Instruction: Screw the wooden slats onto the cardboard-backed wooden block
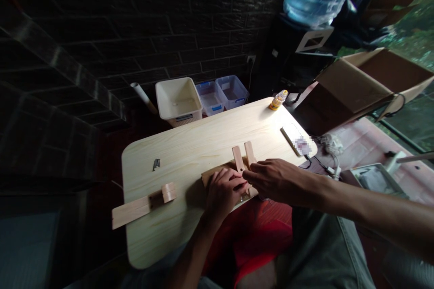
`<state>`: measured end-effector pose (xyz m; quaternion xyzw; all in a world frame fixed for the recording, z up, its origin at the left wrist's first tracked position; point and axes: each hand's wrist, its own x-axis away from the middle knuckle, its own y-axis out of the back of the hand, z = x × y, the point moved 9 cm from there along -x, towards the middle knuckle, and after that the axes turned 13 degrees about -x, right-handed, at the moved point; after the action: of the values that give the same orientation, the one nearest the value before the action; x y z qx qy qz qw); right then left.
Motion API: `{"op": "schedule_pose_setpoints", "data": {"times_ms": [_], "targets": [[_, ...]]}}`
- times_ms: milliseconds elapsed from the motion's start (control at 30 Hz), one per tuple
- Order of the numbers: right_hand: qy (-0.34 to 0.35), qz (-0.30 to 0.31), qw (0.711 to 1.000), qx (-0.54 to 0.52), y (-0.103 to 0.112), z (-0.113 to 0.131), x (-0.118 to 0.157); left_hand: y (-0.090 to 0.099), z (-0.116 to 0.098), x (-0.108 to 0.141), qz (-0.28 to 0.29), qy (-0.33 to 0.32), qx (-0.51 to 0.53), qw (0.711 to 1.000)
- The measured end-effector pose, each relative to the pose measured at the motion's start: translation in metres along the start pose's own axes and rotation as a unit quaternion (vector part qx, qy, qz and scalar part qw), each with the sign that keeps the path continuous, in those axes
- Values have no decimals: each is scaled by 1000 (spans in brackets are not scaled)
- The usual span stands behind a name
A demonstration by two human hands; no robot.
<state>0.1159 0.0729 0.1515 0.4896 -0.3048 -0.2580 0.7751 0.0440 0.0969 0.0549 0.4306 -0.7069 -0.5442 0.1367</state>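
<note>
At the near edge of the light wooden table (193,140), my left hand (225,189) rests on a wooden piece (212,172), its fingers bent together over it. My right hand (271,178) meets it from the right, fingers closed in a pinch; what they hold is hidden. Two narrow wooden strips, one on the left (238,158) and one on the right (250,152), stick out beyond my fingertips. The left strip has a dark hole near my fingers. A small shiny part lies under my hands, too small to make out.
Dark screws (156,164) lie at the table's left, above a round wooden piece (168,192) and a flat board (130,212) overhanging the edge. A yellow-capped bottle (279,100) and a phone (296,140) with a cable are at the right. Bins (178,99) stand behind.
</note>
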Motion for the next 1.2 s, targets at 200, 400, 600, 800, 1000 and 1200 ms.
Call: {"op": "schedule_pose_setpoints", "data": {"times_ms": [200, 400, 600, 800, 1000, 1200], "targets": [[40, 18, 998, 44, -15, -6, 3, 0, 2, 1, -10, 11, 20, 1000], [-25, 13, 1000, 10, -10, -16, 3, 0, 1, 0, -11, 11, 28, 999], [-70, 16, 997, -15, -4, -24, 4, -5, 2, 2, 1, 10, 17, 1000], [27, -3, 1000, -5, -4, -12, 7, -4, 1, 2, -16, 6, 19, 1000], [24, -4, 999, -29, -15, -16, 10, -4, 2, 3, -12, 3, 25, 1000], [38, -7, 999, 15, -11, -13, 11, -3, 1, 2, -14, 4, 30, 999]]}}
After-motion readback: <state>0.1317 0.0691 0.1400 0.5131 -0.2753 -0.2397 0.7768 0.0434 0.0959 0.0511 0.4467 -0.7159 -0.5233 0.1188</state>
